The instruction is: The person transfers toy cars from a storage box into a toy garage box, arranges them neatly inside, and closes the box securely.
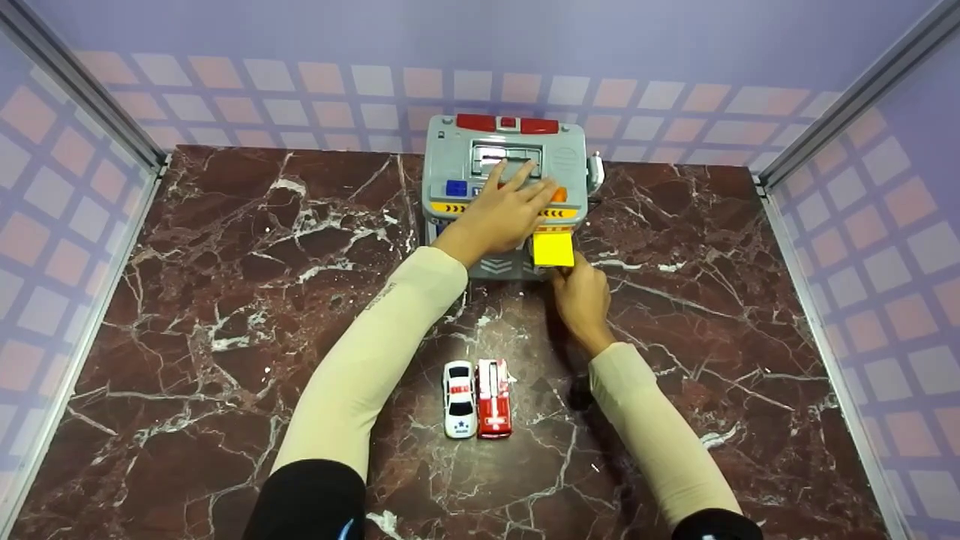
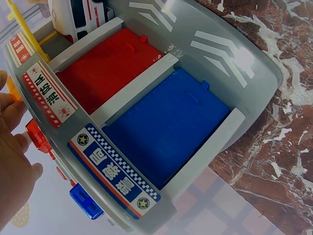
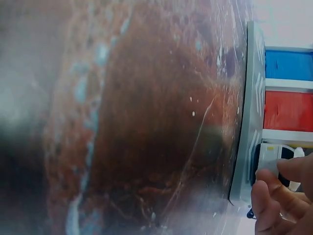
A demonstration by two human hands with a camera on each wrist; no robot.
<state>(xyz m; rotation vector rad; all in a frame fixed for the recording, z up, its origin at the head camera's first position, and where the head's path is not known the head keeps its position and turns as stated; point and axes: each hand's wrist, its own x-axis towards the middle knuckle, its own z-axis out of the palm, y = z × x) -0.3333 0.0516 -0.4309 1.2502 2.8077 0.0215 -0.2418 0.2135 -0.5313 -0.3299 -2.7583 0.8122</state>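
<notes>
Blue door [image 2: 168, 129]: is filling the leftmost bay of the grey toy garage [image 1: 566, 150], at the far side of the marbled worktop [image 1: 225, 420].
White car [image 1: 460, 390]: is standing on the worktop, well apart from both grips.
Red-and-white truck [image 1: 494, 409]: is standing just beside the white car, to its right.
Red door [image 2: 110, 68]: is filling the middle bay.
Left grip [image 1: 502, 214]: is resting on the garage's top, with fingers lying nearly straight and slightly spread, holding nothing.
Yellow flap [image 1: 553, 250]: is jutting out, raised, at the right-hand bay.
White toy vehicle [image 2: 63, 19]: is sitting in that bay.
Right grip [image 1: 583, 300]: is bending inward below the flap, curling fingers onto the white toy vehicle and holding it.
</notes>
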